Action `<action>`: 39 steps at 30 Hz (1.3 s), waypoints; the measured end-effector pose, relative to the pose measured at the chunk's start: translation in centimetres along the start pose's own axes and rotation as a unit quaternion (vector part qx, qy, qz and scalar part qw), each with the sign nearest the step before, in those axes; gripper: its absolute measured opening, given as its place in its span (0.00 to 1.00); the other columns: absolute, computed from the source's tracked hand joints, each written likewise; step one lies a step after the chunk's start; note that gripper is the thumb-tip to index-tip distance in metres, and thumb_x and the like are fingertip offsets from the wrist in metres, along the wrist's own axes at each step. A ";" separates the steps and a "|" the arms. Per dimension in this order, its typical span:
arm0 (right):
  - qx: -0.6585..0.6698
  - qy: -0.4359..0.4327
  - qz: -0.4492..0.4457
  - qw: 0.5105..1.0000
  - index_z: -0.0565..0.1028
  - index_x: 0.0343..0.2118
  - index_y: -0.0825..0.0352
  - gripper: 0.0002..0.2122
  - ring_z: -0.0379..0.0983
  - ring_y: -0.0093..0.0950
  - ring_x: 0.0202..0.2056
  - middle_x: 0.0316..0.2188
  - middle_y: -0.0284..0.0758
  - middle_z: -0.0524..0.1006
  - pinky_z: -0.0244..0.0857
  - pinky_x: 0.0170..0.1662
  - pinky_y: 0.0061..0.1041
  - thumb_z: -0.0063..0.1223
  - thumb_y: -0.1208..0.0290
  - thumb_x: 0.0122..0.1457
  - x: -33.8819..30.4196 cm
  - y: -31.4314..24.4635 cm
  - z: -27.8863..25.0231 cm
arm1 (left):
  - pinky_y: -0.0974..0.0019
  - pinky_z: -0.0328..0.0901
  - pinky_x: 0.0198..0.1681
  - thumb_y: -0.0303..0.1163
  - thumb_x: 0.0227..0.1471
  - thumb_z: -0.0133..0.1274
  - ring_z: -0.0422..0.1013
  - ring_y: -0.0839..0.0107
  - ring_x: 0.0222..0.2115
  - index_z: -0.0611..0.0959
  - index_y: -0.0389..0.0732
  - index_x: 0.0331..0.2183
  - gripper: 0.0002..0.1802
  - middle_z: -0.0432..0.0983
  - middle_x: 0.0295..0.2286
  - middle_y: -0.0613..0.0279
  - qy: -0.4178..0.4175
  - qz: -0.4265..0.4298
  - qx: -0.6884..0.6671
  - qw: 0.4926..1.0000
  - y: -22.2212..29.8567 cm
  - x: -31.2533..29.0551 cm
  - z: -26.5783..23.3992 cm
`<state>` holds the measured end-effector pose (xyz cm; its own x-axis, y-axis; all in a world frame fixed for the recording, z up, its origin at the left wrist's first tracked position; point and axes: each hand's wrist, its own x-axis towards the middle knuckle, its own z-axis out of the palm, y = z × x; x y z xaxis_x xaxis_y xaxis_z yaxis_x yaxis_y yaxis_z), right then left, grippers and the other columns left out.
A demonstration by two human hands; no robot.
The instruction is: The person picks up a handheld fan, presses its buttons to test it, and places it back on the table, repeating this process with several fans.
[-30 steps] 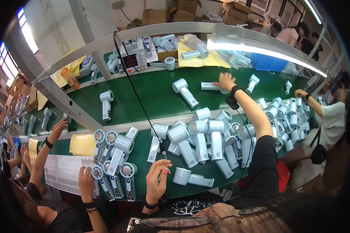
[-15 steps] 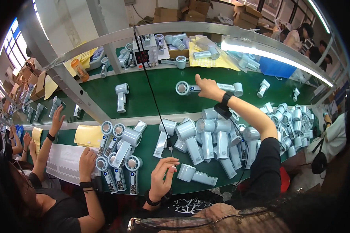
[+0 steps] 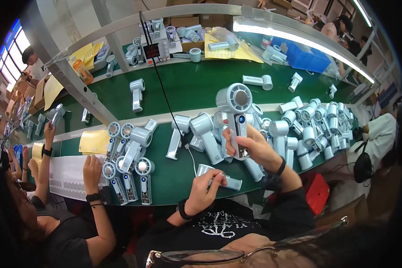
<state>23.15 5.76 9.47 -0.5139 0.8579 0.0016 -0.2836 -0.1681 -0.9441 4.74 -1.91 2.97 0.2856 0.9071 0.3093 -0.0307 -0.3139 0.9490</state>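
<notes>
My right hand [image 3: 258,149] is wrapped round the handle of a pale blue handheld fan [image 3: 237,117], held upright above the bench. Its round head points up, and a small blue display glows on the handle. Lower down, my left hand [image 3: 204,193] pinches a thin cable [image 3: 193,161], whose white end runs into the fingers; its tip is hidden. Just beyond those fingers another handheld fan [image 3: 233,183] lies on the green bench, partly covered by the hand.
Fans are heaped on the right [image 3: 317,129]; a group with lit displays [image 3: 128,181] lies left. Behind runs a green conveyor belt [image 3: 178,89] carrying spaced fans. A black cord [image 3: 165,85] hangs down. At left, a co-worker's hand [image 3: 92,169] rests by a white sheet [image 3: 71,178].
My right hand has come back from the belt with a fan in its grip. My left hand has shifted slightly right, its fingers now closer together. The whole view has shifted a little.
</notes>
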 end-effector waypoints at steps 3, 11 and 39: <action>0.136 0.030 -0.061 0.988 0.59 0.55 0.67 0.25 0.65 0.23 0.31 0.35 0.33 0.65 0.63 0.35 0.26 0.49 0.64 0.57 -1.2 2.1 1.3 | 0.73 0.66 0.27 0.24 0.58 0.44 0.71 0.73 0.21 0.74 0.31 0.31 0.07 0.75 0.21 0.59 -0.010 0.000 0.005 1.000 0.4 0.1 1.2; 0.293 0.080 -0.129 0.944 0.56 0.57 0.66 0.26 0.62 0.22 0.33 0.37 0.32 0.62 0.62 0.36 0.26 0.46 0.61 0.58 -2.0 4.9 3.0 | 0.71 0.63 0.21 0.24 0.57 0.46 0.69 0.73 0.16 0.74 0.33 0.30 0.05 0.72 0.17 0.61 0.048 0.018 -0.008 0.999 0.4 0.6 3.6; 0.082 0.169 -0.271 0.944 0.42 0.62 0.65 0.34 0.65 0.26 0.41 0.43 0.35 0.61 0.61 0.48 0.30 0.47 0.80 0.56 -1.4 9.6 4.0 | 0.72 0.62 0.21 0.24 0.56 0.47 0.71 0.73 0.17 0.75 0.33 0.28 0.06 0.74 0.18 0.58 0.042 -0.077 -0.028 0.996 -0.7 0.2 1.2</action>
<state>17.92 0.97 1.68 0.0229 0.9405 0.3390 -0.5657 0.2918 -0.7713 5.95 -1.84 2.25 0.2093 0.9643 0.1624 -0.0476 -0.1559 0.9866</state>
